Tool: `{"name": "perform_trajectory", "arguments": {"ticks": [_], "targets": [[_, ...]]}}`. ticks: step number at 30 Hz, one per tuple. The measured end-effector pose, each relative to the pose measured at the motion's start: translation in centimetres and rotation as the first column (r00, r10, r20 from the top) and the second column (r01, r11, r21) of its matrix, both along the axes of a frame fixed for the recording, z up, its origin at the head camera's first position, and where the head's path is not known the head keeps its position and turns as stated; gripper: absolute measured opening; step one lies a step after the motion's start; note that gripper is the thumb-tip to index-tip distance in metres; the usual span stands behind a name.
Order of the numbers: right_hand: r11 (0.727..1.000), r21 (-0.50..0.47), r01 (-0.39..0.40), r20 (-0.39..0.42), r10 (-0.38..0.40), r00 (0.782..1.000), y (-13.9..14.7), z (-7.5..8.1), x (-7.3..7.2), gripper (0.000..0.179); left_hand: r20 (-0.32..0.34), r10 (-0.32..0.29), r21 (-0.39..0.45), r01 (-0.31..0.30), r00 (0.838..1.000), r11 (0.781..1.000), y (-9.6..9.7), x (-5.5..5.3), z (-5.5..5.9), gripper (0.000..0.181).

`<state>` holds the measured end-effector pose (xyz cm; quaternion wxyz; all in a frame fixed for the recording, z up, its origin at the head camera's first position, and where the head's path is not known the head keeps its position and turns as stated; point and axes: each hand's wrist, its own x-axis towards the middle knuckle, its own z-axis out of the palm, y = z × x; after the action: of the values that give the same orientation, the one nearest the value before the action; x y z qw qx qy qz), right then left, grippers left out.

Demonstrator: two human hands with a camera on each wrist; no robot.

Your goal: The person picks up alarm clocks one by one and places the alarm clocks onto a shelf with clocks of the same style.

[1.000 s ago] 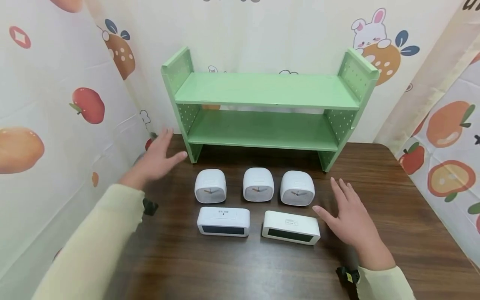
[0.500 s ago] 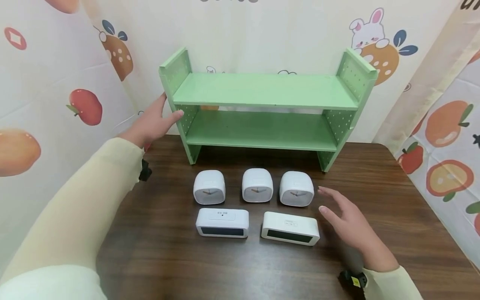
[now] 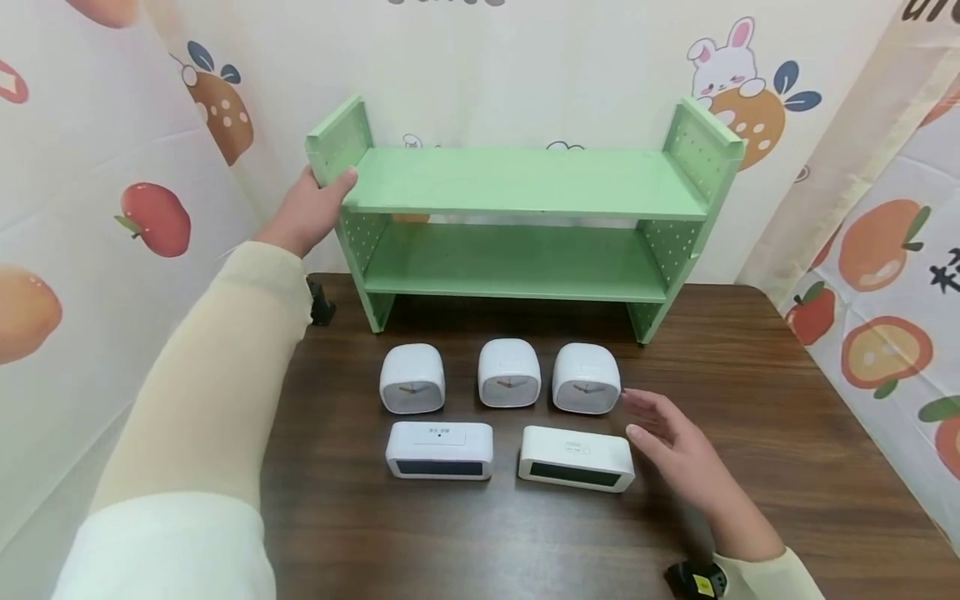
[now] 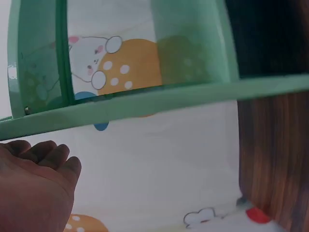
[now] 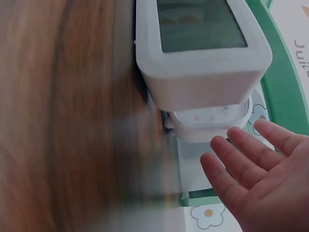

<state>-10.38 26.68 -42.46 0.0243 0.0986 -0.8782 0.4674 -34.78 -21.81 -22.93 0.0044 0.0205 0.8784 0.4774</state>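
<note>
In the head view, a green two-tier shelf stands at the back of the table. My left hand grips its left side panel, thumb over the front edge and fingers outside; the left wrist view shows those fingers beside the panel. Three white rounded alarm clocks stand in a row before the shelf. In front of them lie two white digital clocks, a left one and a right one. Beside the right digital clock my right hand holds nothing, its fingers loosely extended.
The dark brown wooden table spreads out around the clocks. Fruit-printed curtains hang close on the left, at the back and on the right.
My left hand has risen and moved to the shelf's left panel, which it now grips. My right hand has shifted slightly left, closer to the clocks. Shelf and clocks stay in place.
</note>
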Motion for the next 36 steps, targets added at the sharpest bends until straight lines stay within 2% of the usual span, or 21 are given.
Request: {"name": "perform_trajectory", "arguments": {"ticks": [5,8,11,14,17,21,26,30,36], "targets": [[0.989,-0.146,-0.031,-0.006,0.03,1.0,-0.3,-0.8,0.3,0.037,0.025,0.051,0.157,-0.055,0.998,0.986,0.9,-0.3,-0.1,0.079],[0.97,-0.227,-0.082,-0.002,0.084,0.996,-0.8,-1.2,0.5,0.036,0.046,0.097,0.263,-0.105,0.994,0.959,1.2,-0.7,-0.7,0.071],[0.948,-0.286,-0.138,-0.022,0.138,0.99,-1.3,-1.5,0.6,0.035,0.047,0.144,0.333,-0.152,0.988,0.931,1.4,-1.1,-1.1,0.064],[0.918,-0.354,-0.179,-0.053,0.171,0.984,-1.6,-2.0,0.6,0.034,0.048,0.169,0.379,-0.174,0.984,0.909,1.7,-1.4,-1.5,0.06],[0.888,-0.422,-0.185,-0.057,0.177,0.982,-1.8,-2.4,0.7,0.033,0.052,0.181,0.408,-0.186,0.982,0.894,1.8,-1.7,-1.7,0.059],[0.86,-0.481,-0.17,-0.042,0.172,0.984,-2.0,-2.9,0.9,0.031,0.053,0.202,0.408,-0.206,0.978,0.889,1.9,-1.8,-1.9,0.061],[0.852,-0.484,-0.201,-0.073,0.189,0.979,-2.3,-3.2,0.9,0.032,0.062,0.198,0.419,-0.205,0.978,0.885,2.0,-1.6,-1.8,0.061],[0.842,-0.497,-0.211,-0.053,0.213,0.976,-2.6,-3.5,1.0,0.034,0.074,0.171,0.429,-0.187,0.982,0.884,2.0,-1.5,-1.9,0.061],[0.902,-0.419,-0.106,0.047,0.138,0.989,-3.1,-3.7,1.5,0.032,0.074,0.152,0.439,-0.169,0.986,0.883,2.1,-1.3,-2.2,0.059]]}}
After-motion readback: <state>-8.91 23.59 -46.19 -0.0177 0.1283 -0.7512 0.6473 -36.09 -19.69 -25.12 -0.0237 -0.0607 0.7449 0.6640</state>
